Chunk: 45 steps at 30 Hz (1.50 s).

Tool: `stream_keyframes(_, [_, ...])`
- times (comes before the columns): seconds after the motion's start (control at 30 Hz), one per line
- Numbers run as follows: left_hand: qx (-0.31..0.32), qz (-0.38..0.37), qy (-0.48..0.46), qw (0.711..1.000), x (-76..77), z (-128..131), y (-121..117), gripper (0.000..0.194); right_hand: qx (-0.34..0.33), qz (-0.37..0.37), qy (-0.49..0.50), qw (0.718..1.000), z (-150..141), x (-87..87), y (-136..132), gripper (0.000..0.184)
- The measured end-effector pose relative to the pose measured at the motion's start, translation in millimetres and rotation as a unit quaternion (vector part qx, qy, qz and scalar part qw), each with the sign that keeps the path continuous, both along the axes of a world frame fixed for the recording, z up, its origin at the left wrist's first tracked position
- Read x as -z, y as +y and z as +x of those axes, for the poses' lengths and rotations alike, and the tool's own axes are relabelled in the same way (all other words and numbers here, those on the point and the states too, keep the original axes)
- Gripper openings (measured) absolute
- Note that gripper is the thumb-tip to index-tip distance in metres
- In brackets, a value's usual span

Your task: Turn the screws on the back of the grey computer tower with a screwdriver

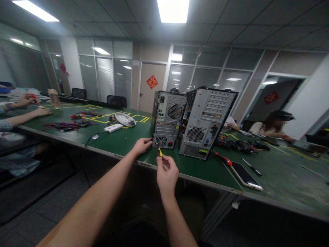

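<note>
My right hand point(167, 171) is closed around a screwdriver point(160, 153) with a black and yellow handle. The screwdriver points up and away from me, its tip end at the lower rear panel of the left computer case point(168, 128), near the round fan grille. My left hand point(142, 145) is at that case's lower left edge, fingers curled against it. The exact contact of the tip is too small to make out. Beside it on the right stands a second, larger computer case point(202, 127), its rear also facing me.
A phone point(246, 175), a red-handled screwdriver point(224, 159) and black cables point(239, 145) lie to the right. Leftward are a white power strip point(113, 128), a white basket point(125, 119) and coloured wires point(69, 125). Other people's hands point(41, 112) rest on the green table point(123, 145).
</note>
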<state>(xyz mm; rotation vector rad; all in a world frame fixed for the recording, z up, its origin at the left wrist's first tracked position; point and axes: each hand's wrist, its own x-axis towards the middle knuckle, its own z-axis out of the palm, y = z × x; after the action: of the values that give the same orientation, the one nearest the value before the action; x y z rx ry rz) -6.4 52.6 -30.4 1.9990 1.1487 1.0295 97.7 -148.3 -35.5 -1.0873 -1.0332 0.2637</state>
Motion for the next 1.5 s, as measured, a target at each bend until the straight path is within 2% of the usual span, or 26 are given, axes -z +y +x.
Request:
stream_keyframes(0.27, [-0.004,-0.002,0.007,1.0,1.8,0,2,0.05,0.018,0.034,-0.065,0.997,1,-9.9,-7,0.027])
stream_keyframes(0.47, [0.004,-0.007,-0.006,1.0,4.4,0,5,0.05,0.016,0.009,-0.024,1.0,0,-5.5,-3,0.022])
stream_keyframes(0.73, [-0.003,-0.004,-0.002,1.0,-0.6,0,0,0.048,0.032,0.03,-0.084,0.995,1,-13.2,-9,0.025])
stream_keyframes(0.93, [-0.002,-0.008,-0.001,1.0,-0.4,1,0,0.049,0.059,0.012,-0.071,0.996,1,-12.6,-6,0.023])
stream_keyframes(1.5, [0.003,-0.021,-0.025,0.999,0.6,0,0,0.051,0.06,0.003,-0.067,0.996,1,-9.8,-6,0.025])
